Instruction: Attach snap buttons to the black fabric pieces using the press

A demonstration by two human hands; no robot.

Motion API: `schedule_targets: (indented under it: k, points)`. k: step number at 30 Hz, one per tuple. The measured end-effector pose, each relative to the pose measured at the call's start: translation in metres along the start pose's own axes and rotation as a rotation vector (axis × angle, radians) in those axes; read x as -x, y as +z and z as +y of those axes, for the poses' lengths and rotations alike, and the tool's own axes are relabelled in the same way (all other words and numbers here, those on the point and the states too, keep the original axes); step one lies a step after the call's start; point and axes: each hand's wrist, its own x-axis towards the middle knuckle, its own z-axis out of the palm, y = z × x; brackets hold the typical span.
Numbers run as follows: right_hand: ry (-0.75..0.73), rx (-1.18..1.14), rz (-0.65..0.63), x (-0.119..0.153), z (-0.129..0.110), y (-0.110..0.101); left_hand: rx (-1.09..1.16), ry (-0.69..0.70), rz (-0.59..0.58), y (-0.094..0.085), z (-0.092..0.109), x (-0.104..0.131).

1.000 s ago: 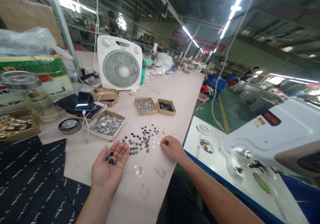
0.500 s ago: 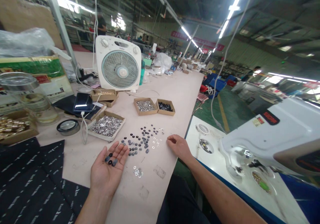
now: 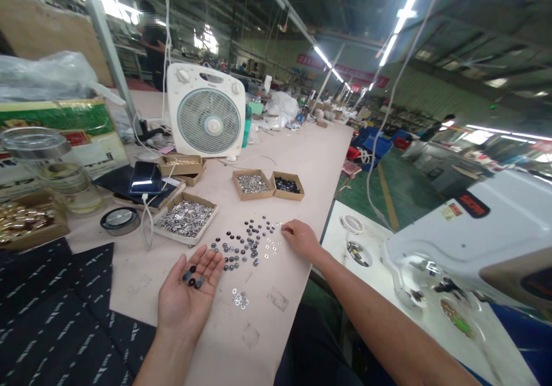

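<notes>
At near left, dark caps (image 3: 192,282) are cradled in the unclenched left hand (image 3: 183,302); likely light and slippery, they are best pinched rim-wise. The right hand's (image 3: 302,240) grip cannot be told.

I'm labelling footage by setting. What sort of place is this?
Probably a garment factory floor: trays of metal snaps, a white machine beside the table, and patterned dark fabric.

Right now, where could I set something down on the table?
The pale pink tabletop is bare right of the white fan, beyond the two small brown cardboard trays, and nearest you, below the loose silver rings. It's crowded beyond your left hand, with scattered dark round discs, and around the clear lidded jar.
</notes>
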Motion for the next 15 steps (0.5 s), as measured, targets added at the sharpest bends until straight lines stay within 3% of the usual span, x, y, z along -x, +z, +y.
schedule_targets:
  k: [8, 15]
  points:
    - [0.041, 0.042, -0.088, -0.015, 0.001, -0.009, 0.021, -0.002, -0.002, 0.000, 0.001, 0.000]
    - [0.001, -0.028, -0.150, -0.002, -0.011, -0.015, 0.024, -0.003, 0.001, -0.002, 0.000, -0.001]
